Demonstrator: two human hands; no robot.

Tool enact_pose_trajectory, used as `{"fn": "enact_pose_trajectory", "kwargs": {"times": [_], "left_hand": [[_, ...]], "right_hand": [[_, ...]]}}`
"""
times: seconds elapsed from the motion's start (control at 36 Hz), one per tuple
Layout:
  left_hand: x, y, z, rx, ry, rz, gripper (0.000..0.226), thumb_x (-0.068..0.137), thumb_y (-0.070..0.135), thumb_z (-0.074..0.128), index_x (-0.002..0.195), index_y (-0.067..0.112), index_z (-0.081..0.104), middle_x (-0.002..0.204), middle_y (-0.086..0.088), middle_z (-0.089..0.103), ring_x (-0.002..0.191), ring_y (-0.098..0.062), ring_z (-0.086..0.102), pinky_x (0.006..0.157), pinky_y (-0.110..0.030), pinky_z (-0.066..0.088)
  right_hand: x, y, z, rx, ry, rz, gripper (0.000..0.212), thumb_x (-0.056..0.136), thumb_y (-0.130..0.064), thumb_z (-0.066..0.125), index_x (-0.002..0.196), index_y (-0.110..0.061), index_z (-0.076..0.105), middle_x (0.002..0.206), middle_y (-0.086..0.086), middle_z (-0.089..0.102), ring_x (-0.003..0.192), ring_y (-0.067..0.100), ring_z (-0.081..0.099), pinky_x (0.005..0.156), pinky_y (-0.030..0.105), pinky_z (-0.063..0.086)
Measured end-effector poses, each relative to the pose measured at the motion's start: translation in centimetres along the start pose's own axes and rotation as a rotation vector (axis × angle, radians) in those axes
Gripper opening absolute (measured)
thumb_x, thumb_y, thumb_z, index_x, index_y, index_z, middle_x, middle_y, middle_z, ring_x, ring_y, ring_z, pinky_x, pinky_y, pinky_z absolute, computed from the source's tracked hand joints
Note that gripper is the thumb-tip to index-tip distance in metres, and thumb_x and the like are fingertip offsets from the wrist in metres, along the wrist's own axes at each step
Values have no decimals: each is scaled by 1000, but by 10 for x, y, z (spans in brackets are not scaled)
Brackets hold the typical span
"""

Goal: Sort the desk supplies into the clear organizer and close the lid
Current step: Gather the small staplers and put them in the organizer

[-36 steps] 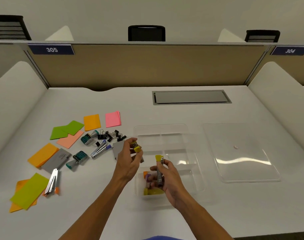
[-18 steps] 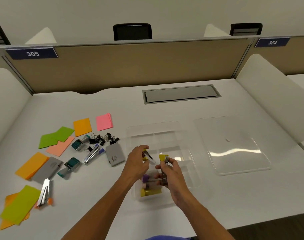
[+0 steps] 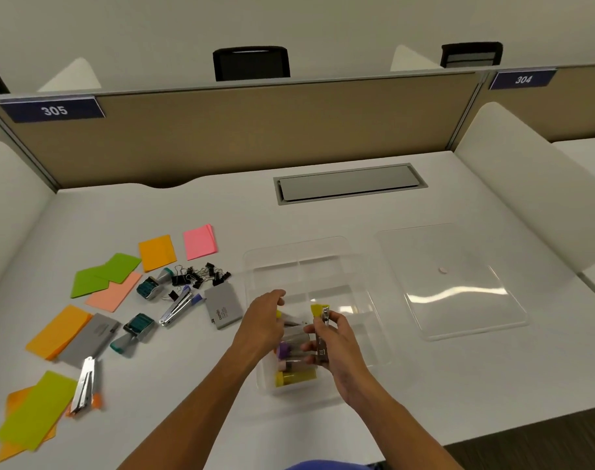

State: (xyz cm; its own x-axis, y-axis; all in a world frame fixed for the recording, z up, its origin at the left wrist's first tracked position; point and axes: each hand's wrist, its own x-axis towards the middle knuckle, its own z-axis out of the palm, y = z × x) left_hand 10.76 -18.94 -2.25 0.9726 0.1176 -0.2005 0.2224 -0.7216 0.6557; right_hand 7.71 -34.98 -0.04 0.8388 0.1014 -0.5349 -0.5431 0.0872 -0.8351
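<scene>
Head view: you're working over the near-left compartment of the organizer [image 3: 323, 266], early in the sort. Your right hand [image 3: 336, 351] is gripping a yellow-tipped stapler [image 3: 324, 329] upright above that compartment. Your left hand [image 3: 263, 325] is curling over another small yellow-tipped item at the compartment's left wall; can't tell whether it's pinching it or letting it go.

Done, as far as I can judge: a few small items, purple- and yellow-capped, are sitting in that near-left compartment [image 3: 291, 369]. The other compartments are looking bare.

Left:
- two staplers, one purple-tipped [image 3: 177, 305], one orange-tipped [image 3: 84, 385], are lying on the counter [image 3: 458, 385] well left of the organizer
- two teal stamps [image 3: 150, 288] [image 3: 135, 330]
- a pile of black binder clips [image 3: 201, 276], just left of the organizer's far corner
- two grey boxes [image 3: 223, 310] [image 3: 90, 337]
- sticky notes: pink [image 3: 200, 241], orange [image 3: 157, 252], green [image 3: 104, 274], salmon [image 3: 114, 292], plus more stacks at the near left edge

The lid [image 3: 448, 279] is lying flat on the counter just right of the organizer, not yet on. I'm estimating you're well under halfway; closing comes last.
</scene>
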Motion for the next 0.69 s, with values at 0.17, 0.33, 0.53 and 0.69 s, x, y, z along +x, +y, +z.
{"fn": "enact_pose_trajectory", "kwargs": {"times": [0.17, 0.33, 0.53, 0.69], "left_hand": [[-2, -5, 2, 35, 9, 21, 52, 91, 4, 58, 139, 21, 46, 137, 2, 53, 125, -16, 49, 107, -30, 39], [-4, -10, 4, 13, 61, 30, 44, 95, 9, 55, 136, 23, 49, 138, 2, 51, 127, -16, 46, 109, -30, 35], [-17, -19, -2, -74, 286, 62, 34, 94, 5, 54, 124, 22, 57, 129, 4, 56, 124, -13, 44, 105, -26, 31], [-28, -34, -5, -119, 371, 86, 32, 92, 3, 55, 118, 22, 58, 120, 6, 58, 115, -14, 47, 101, -34, 43]], "right_hand": [[3, 2, 1, 14, -10, 7, 29, 101, -29, 54, 129, -28, 48, 103, 5, 72, 78, 22, 70, 71, 39, 61], [5, 4, 3, -35, 8, -6, 30, 100, -32, 54, 129, -29, 48, 107, 2, 70, 86, 24, 72, 75, 41, 62], [13, -5, 5, -298, 12, -143, 35, 97, -40, 57, 130, -32, 50, 120, -7, 60, 101, 17, 65, 80, 28, 60], [28, -25, 15, -574, -138, -249, 40, 96, -35, 60, 135, -30, 53, 126, -11, 58, 113, 12, 58, 99, 34, 49]]}}
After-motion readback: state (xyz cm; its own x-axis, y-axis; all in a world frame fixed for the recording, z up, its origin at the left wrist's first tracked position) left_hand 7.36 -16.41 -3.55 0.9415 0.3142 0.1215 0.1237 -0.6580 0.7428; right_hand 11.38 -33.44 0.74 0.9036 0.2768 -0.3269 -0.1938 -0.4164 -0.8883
